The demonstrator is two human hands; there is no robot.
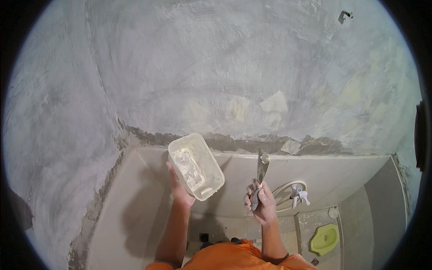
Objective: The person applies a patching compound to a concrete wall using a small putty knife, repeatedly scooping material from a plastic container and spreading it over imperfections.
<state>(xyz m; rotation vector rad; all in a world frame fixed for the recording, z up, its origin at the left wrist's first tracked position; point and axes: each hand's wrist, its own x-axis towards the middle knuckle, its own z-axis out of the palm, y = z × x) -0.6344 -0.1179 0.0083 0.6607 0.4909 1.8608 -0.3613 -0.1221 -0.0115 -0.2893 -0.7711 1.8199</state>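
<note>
My left hand (182, 191) grips a whitish plastic tub (210, 173) from below and along its left side. The tub is tilted, and pale filler (191, 168) coats its inside. To the right, my right hand (265, 208) is closed round the handle of a putty knife (263, 173). Its blade points up toward the wall, with a small lump of filler near the tip. Beyond both hands stands a grey plastered wall (189, 67) with fresh pale patches (275, 102). A rough bare strip (265, 144) runs between the plaster and the tiles below.
Light tiles (144, 193) cover the lower wall. At the right, a white tap (298, 194) with a looped hose juts from them. On the floor lies a yellow-green squat toilet (324, 239). A metal fitting (345, 17) sticks out high on the right of the wall.
</note>
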